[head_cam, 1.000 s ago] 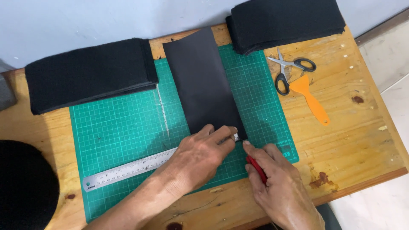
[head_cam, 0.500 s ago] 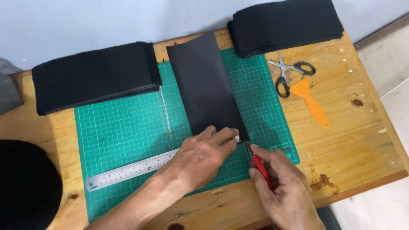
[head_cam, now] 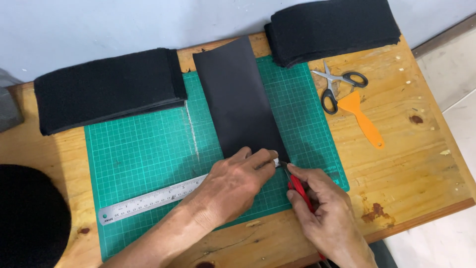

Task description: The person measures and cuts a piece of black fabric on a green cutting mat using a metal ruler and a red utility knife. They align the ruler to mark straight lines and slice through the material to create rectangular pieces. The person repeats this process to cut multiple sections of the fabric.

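Green mat [head_cam: 148, 149]: two black stacks, one sheet [head_cam: 238, 99]; left hand [head_cam: 233, 186] flat on ruler [head_cam: 148, 201], right hand [head_cam: 327, 213] grip closed round cutter [head_cam: 299, 191].

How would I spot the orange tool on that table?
Start at the green cutting mat and look right onto the bare wooden table. Just below the scissors lies the orange scraper, the only bright orange thing, with a wide flat blade and slim handle.

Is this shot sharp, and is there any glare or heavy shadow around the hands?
Head view: sharp overall, evenly lit. Soft shadows fall under the left hand and right hand. The steel ruler shows only a mild sheen. The black sheet looks flat, with little texture visible.
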